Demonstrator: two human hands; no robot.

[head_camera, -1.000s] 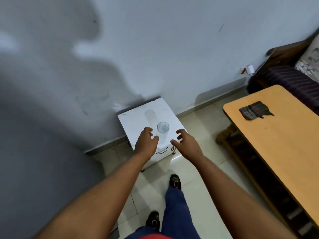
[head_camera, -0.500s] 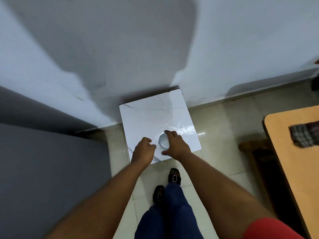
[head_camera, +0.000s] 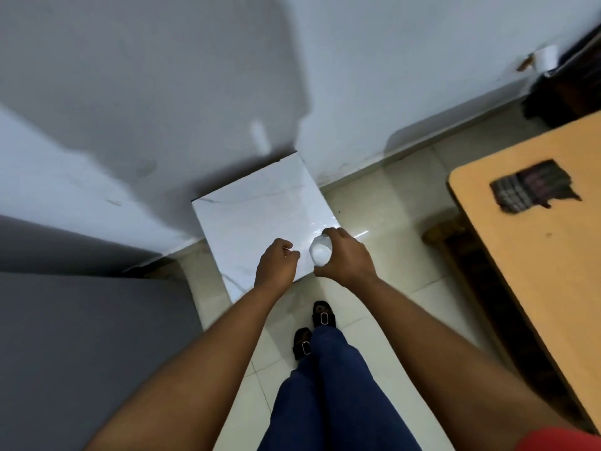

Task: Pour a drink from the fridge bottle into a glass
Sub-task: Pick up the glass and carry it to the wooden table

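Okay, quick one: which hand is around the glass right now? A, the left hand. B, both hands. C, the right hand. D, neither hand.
C: the right hand curls its fingers around the glass over the white cabinet top, while the left hand is loosely closed beside it, apart from the glass.

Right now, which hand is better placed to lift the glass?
The right hand: its fingers already curl around the glass on the white stand. The left hand is loosely closed beside it, holding nothing.
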